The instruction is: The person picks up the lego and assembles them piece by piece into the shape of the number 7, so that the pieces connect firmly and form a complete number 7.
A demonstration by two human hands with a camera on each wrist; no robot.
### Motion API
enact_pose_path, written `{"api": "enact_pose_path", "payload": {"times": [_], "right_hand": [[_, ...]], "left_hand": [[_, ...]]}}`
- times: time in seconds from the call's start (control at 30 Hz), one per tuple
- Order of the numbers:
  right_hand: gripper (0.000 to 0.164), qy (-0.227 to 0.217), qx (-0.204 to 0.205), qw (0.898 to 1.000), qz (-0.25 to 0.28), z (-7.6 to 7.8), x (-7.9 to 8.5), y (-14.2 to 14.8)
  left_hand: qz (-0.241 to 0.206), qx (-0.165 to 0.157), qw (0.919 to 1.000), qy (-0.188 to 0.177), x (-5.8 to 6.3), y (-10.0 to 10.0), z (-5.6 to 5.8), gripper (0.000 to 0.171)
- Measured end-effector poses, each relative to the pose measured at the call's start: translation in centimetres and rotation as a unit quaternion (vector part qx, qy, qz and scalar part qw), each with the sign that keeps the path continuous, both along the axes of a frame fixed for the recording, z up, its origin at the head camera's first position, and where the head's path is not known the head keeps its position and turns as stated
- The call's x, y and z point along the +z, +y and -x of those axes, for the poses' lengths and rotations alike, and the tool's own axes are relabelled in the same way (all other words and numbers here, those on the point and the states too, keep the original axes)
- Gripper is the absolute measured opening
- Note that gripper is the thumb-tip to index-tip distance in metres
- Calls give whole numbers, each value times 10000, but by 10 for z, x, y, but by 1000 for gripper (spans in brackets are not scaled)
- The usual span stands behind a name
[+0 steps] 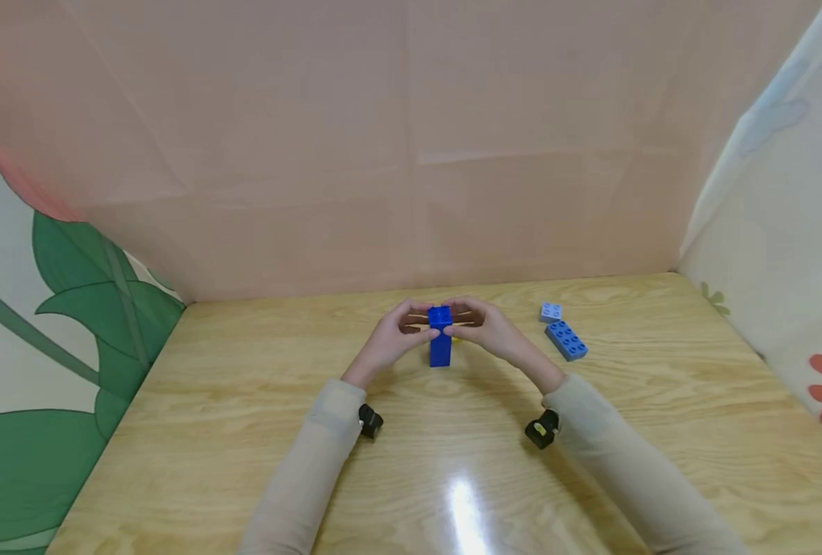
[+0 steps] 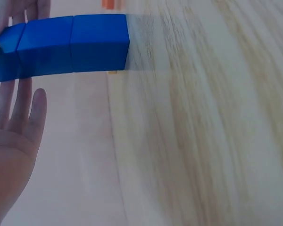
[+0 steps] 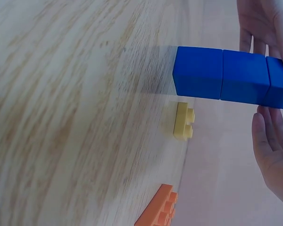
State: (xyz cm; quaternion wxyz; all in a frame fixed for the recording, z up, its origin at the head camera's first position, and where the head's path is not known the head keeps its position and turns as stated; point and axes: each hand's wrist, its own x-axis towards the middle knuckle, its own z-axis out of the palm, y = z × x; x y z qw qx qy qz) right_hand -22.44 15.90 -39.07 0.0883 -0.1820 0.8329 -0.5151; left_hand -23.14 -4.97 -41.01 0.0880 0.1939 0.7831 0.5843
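Note:
A tower of blue toy bricks (image 1: 440, 351) stands upright on the table, studs showing on top. Its stacked blocks (image 2: 47, 49) appear sideways in the left wrist view. My left hand (image 1: 392, 338) holds the upper part from the left, thumb on the near face. From the right, my right hand (image 1: 493, 331) grips the same part, its thumb close beside the other. The other fingers of both hands reach behind the tower, and their tips are partly hidden. Beside the tower's foot, a small yellow brick (image 3: 180, 121) shows in the right wrist view.
An orange brick (image 3: 158, 209) lies beyond the yellow one. To the right of my hands are a pale blue brick (image 1: 550, 311) and a longer blue brick (image 1: 567, 341). A pinkish cloth backdrop (image 1: 411, 223) hangs behind the wooden table (image 1: 244, 432).

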Motion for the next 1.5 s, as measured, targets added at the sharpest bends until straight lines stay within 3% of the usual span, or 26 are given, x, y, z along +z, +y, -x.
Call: {"api": "enact_pose_path", "payload": {"times": [0.57,1.0,1.23,1.5], "right_hand": [[50,-184,137,9997,33,2,4,14],[45,9,-677,9934,-927,0,-11,82],[41,41,-697,9898,-1241,-2,-27,93],[44,-155,-622,9851,-1598,-1,-30,94]], "left_hand": [[-3,-91,9999,-145,3,2,1,46],[133,-67,9997,-215,-3,3,-1,51],[109,-91,9995,-281,2,1,-3,51],[117,-79,9998,-158,-2,1,-1,49]]}}
